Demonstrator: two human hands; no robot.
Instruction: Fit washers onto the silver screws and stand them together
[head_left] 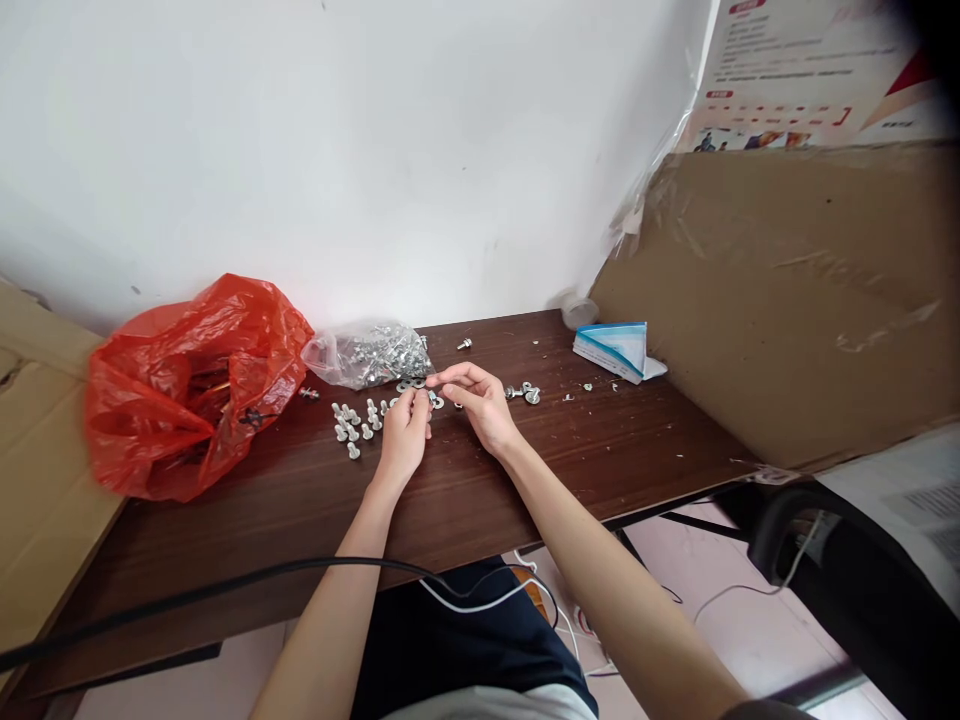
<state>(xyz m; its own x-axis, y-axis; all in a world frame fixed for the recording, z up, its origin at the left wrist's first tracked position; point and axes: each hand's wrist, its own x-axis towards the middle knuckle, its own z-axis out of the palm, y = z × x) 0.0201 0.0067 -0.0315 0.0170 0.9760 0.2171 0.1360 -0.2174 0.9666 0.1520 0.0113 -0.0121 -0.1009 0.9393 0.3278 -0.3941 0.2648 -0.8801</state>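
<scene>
Soft light — dark corner (top right)

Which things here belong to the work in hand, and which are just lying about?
Likely in use, near the left hand and right hand:
standing silver bolts
flat round metal washers
clear plastic bag of metal hardware

Apparently just lying about:
crumpled red plastic bag
blue-and-white folded packet
long black cable

Both bare forearms reach forward and converge; the left hand curls thumb-up, the right hand arches beside it, their fingertips seemingly almost touching.
</scene>
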